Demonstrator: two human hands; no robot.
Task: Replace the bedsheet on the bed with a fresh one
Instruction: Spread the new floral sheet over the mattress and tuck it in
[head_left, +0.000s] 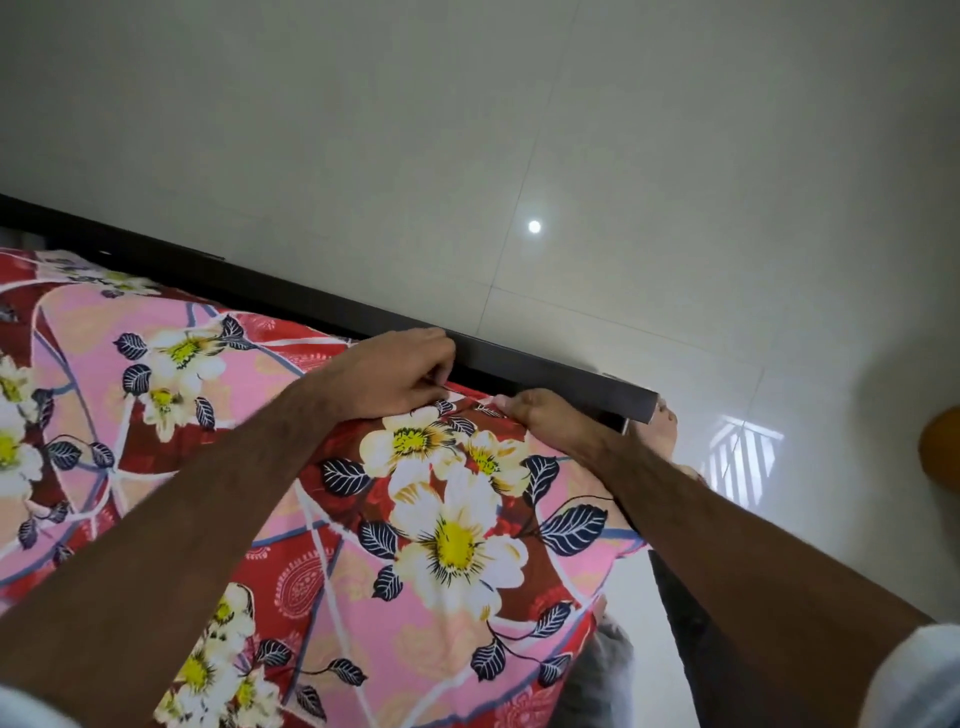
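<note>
**Both hands at the bed's corner edge**

The floral bedsheet (447, 519) lies spread over the bed, its far edge running diagonally from upper left to lower right along the dark bed frame (545, 369). The left hand (395, 371) pinches the sheet's edge with curled fingers beside the frame. The right hand (545, 415) grips the sheet at the corner, fingers curled under the fabric. Glossy floor tiles (571, 130) lie beyond.

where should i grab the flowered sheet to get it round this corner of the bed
Probably at its edge by the dark bed frame, where both hands already work: the left hand pinches the flowered sheet beside the rail and the right hand grips it nearer the corner. Come from above, since the cloth drapes down off the mattress there.
</note>
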